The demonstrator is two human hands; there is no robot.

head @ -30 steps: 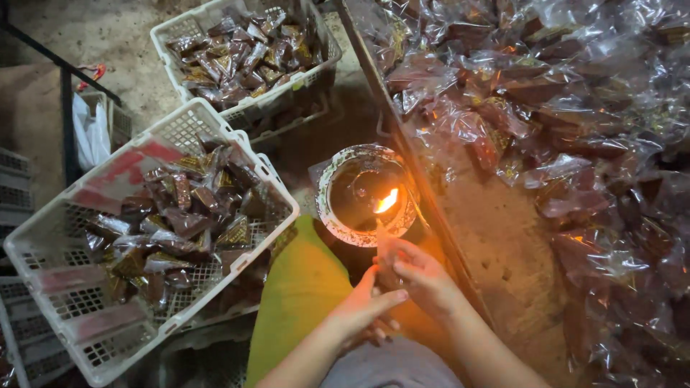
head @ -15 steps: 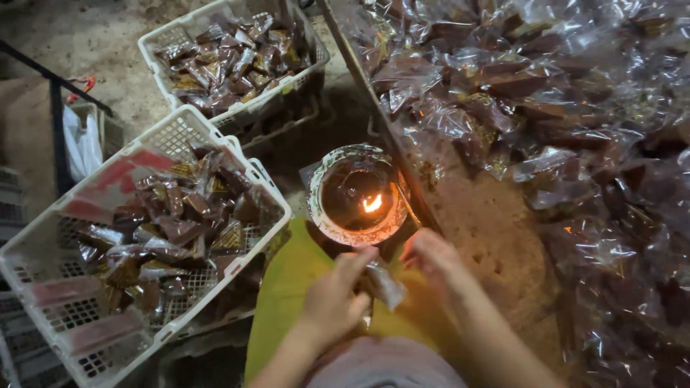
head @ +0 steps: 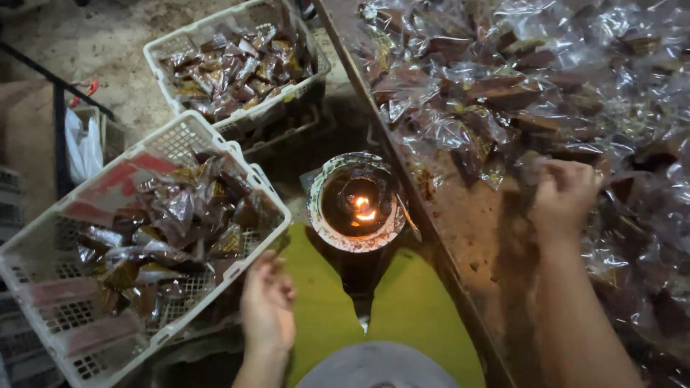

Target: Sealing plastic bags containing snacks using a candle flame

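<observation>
The near crate (head: 108, 215) of wrapped pieces (head: 172, 223) lies just left of the left hand (head: 267, 302) fingers (head: 277, 269); a second crate (head: 237, 65) sits beyond it. The lamp bowl (head: 356, 205) stands between both hands. The right hand (head: 564, 194) fingers (head: 546, 172) rest among bagged pieces (head: 503, 79) on the counter (head: 467, 237).

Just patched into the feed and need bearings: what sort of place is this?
Probably a small, informal food-packing workshop. A low work surface is heaped with clear-wrapped brown sweets, white plastic crates hold more packets, and a small open flame burns in a tin lamp, likely for sealing wrappers. The floor looks like bare earth.
</observation>
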